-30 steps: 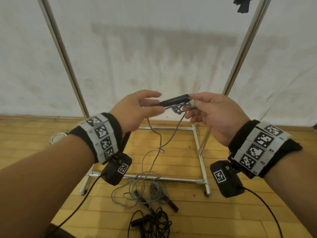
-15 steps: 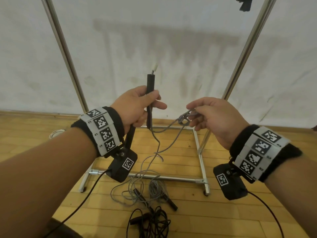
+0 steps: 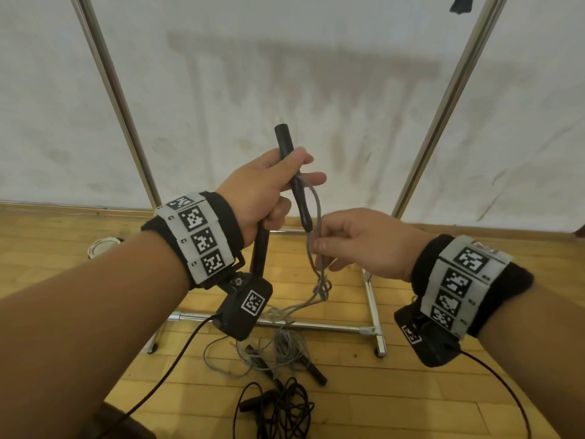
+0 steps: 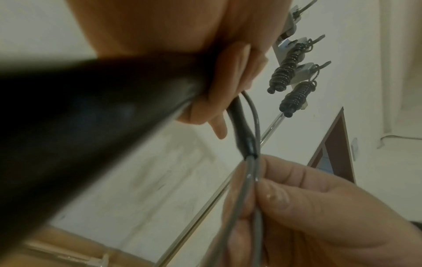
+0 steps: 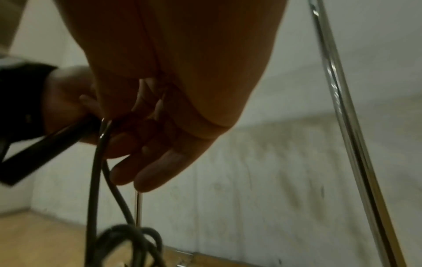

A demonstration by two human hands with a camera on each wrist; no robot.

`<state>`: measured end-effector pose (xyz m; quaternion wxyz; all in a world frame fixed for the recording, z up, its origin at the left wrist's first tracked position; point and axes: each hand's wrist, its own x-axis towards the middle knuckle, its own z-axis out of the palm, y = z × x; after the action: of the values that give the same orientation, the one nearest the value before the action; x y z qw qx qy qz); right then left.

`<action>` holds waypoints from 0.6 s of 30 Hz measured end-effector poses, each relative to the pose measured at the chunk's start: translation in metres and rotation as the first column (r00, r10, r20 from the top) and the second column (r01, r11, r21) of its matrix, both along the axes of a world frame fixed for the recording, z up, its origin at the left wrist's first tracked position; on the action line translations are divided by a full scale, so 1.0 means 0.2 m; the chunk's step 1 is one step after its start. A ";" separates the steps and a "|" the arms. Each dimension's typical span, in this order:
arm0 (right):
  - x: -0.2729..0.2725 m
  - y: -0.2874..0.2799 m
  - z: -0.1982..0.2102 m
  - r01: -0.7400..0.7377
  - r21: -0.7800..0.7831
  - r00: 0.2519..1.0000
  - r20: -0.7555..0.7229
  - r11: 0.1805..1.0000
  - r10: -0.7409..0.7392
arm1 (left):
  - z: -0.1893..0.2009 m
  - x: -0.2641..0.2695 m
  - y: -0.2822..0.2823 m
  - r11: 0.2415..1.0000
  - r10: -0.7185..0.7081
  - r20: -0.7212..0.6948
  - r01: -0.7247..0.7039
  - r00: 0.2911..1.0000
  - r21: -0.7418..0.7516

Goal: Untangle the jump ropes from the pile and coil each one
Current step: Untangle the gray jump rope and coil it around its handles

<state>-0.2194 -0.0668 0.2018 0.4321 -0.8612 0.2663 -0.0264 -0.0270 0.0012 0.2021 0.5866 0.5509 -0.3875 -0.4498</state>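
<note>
Your left hand (image 3: 262,191) grips two slim black handles (image 3: 292,179), one upright; your right hand (image 3: 364,242) pinches the smooth grey rope (image 3: 317,223) doubled just below it. The cord falls knotted to the floor pile (image 3: 278,353), beside a black rope tangle (image 3: 281,410) before the chrome rack (image 3: 370,299).

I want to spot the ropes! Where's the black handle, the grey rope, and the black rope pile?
black handle (image 3: 286,147): head view, upper shaft above the left hand.
grey rope (image 3: 317,206): head view, loop beside the handle.
black rope pile (image 3: 286,410): head view, tangle on the floor.
</note>
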 end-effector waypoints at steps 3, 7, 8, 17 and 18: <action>-0.02 -0.02 0.01 0.102 0.202 0.985 0.118 0.974 -0.128 | -0.01 0.05 0.00 0.997 -0.072 0.012 0.072 0.997 0.007; -0.03 -0.03 0.00 0.166 0.457 0.959 0.130 0.874 -0.251 | -0.03 0.08 0.00 0.996 -0.084 -0.016 0.083 0.996 -0.016; -0.03 -0.03 -0.01 0.164 0.549 0.951 0.131 0.819 -0.279 | -0.03 0.08 0.00 0.996 -0.083 -0.045 0.081 0.996 -0.034; 0.02 -0.01 -0.11 -0.148 0.018 0.961 -0.235 0.989 0.148 | 0.02 0.07 0.02 0.973 -0.206 -0.201 0.179 0.958 -0.142; 0.01 -0.01 -0.10 -0.194 -0.001 0.941 -0.284 0.981 0.186 | 0.03 0.08 0.03 0.976 -0.191 -0.208 0.164 0.959 -0.142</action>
<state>-0.2165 -0.0697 0.1816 0.3779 -0.8839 0.2404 0.1347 -0.0118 0.0062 0.2084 0.6162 0.4231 -0.3950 -0.5341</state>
